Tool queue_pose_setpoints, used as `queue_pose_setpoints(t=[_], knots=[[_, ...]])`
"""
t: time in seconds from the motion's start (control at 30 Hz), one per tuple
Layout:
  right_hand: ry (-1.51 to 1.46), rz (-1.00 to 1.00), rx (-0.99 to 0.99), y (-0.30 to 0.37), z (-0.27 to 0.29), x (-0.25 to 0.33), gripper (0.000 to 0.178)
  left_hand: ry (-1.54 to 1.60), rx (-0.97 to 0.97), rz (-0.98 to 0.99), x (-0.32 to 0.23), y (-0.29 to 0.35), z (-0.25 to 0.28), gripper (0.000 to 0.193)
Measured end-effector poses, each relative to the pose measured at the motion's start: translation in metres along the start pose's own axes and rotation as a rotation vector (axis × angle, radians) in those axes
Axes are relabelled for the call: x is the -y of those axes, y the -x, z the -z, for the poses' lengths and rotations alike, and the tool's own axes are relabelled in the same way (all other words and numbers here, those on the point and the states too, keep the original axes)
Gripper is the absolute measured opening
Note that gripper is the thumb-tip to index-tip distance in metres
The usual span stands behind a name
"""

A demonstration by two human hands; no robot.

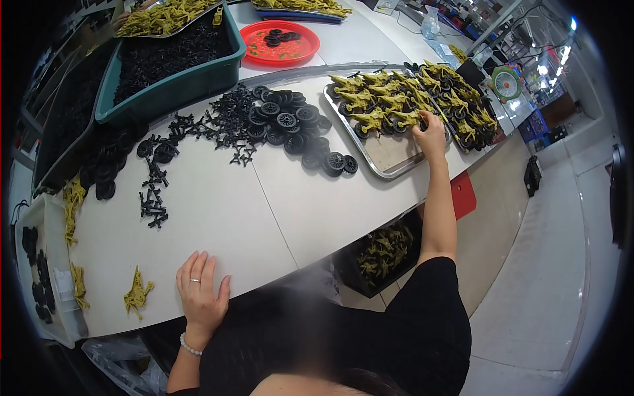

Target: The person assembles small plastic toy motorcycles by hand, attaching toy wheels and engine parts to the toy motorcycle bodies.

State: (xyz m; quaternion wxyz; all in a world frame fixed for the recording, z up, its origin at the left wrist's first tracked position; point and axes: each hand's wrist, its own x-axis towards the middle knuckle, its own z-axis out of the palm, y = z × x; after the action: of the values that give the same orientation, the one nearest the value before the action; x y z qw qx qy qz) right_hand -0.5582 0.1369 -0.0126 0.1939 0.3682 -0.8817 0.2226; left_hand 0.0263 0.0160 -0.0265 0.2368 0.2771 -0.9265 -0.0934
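My left hand point(202, 290) lies on the white table point(224, 218) near its front edge, fingers stretched out and holding nothing. A single yellow plastic toy bike frame point(137, 294) lies left of it. On the right, my right hand point(430, 135) reaches over a metal tray point(389, 174). Its fingers are closed on a yellow toy bike with black wheels point(411, 121) at the near edge of the rows there; the fingers partly hide it. Several similar yellow toy bikes point(373, 99) fill the far part of the tray, while its near part shows bare bottom.
Black wheels point(286, 121) and small black parts point(228, 119) lie heaped mid-table. A teal bin point(173, 89) of black pieces and a red round tray point(281, 56) stand behind. A second batch of bikes point(462, 109) sits right; a black crate point(383, 257) is below the table edge.
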Motion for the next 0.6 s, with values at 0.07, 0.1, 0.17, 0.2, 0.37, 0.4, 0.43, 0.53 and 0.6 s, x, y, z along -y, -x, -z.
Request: queue_pose_setpoints(t=[0.07, 0.1, 0.17, 0.2, 0.37, 0.4, 0.43, 0.53, 0.6], knots=[[0.035, 0.006, -0.016, -0.003, 0.0, 0.0, 0.042, 0.004, 0.005, 0.001, 0.0, -0.002, 0.0, 0.044], [0.004, 0.026, -0.063, -0.004, -0.004, -0.003, 0.042, 0.007, 0.011, 0.005, -0.001, -0.002, 0.001, 0.044], [-0.031, 0.048, -0.111, -0.004, -0.013, -0.007, 0.042, 0.004, 0.002, 0.004, -0.001, -0.004, 0.001, 0.043], [-0.032, 0.031, -0.094, -0.005, -0.023, -0.003, 0.043, -0.003, -0.006, 0.013, -0.001, -0.002, 0.002, 0.043], [0.062, 0.147, -0.091, -0.001, -0.022, 0.007, 0.052, 0.006, -0.018, 0.028, 0.001, 0.001, 0.006, 0.042], [0.036, 0.149, -0.099, 0.003, -0.017, -0.008, 0.054, 0.035, -0.016, 0.012, 0.001, -0.002, 0.003, 0.041], [0.005, 0.148, -0.1, 0.008, -0.007, -0.009, 0.054, 0.054, -0.017, 0.01, 0.002, -0.002, 0.003, 0.039], [-0.209, 0.116, -0.076, 0.025, 0.015, 0.039, 0.045, 0.018, -0.057, 0.038, 0.002, 0.002, 0.003, 0.037], [-0.398, 0.177, -0.03, 0.044, 0.025, 0.101, 0.04, 0.108, -0.142, -0.044, 0.003, 0.007, 0.005, 0.04]])
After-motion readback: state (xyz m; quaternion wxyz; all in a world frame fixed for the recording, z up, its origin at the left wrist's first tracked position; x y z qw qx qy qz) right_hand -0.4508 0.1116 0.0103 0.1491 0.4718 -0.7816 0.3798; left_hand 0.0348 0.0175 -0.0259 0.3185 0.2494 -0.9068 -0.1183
